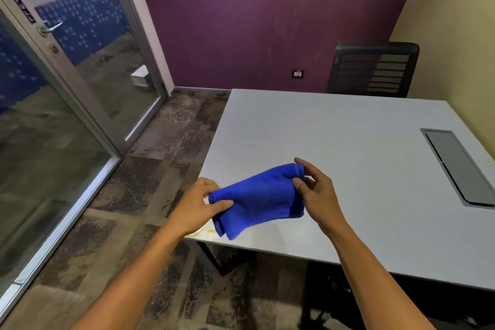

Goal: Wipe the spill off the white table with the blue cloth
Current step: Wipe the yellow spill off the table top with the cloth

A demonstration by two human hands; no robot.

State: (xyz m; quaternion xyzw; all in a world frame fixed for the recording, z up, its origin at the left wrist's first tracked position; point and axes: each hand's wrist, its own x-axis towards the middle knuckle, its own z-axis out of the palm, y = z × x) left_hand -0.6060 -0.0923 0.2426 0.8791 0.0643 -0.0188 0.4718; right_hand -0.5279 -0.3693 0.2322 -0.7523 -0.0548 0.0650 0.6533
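Observation:
A folded blue cloth hangs in the air above the near left corner of the white table, stretched between both hands. My left hand pinches its left end between thumb and fingers. My right hand pinches its upper right edge. A yellowish spill shows on the table's near left edge, just below the cloth and partly hidden by it and my left hand.
A grey cable hatch is set into the table at the right. A black mesh chair stands behind the far edge against the purple wall. A glass door and patterned carpet lie to the left.

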